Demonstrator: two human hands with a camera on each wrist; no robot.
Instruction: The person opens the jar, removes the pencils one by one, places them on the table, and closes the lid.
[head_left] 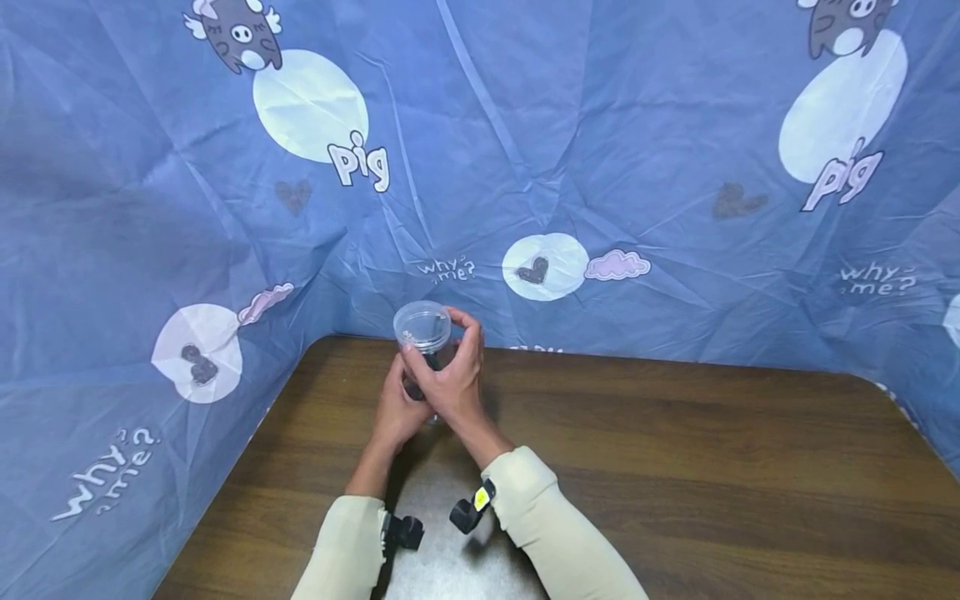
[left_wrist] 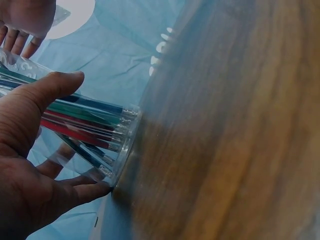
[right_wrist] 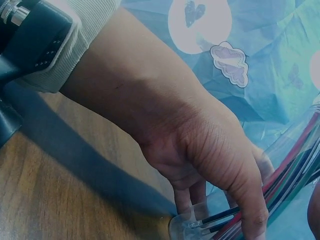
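Note:
A tall clear plastic jar [head_left: 422, 321] with a round transparent top stands near the back left of the table, held between both hands. Thin red, green and dark sticks that look like pens [left_wrist: 82, 132] fill it lengthwise. My left hand [head_left: 399, 408] grips the lower part of the jar, its thumb on one side and fingers round the other. Higher up, just under the rim, my right hand [head_left: 456, 375] holds the jar with thumb and fingers on opposite sides. In the left wrist view the jar's base [left_wrist: 127, 145] appears to rest on the tabletop.
The brown wooden table [head_left: 675, 450] has a grey patch [head_left: 450, 500] under the forearms. A blue printed cloth [head_left: 465, 167] hangs behind it and along the left side. Small black cameras [head_left: 408, 532] are strapped to both wrists.

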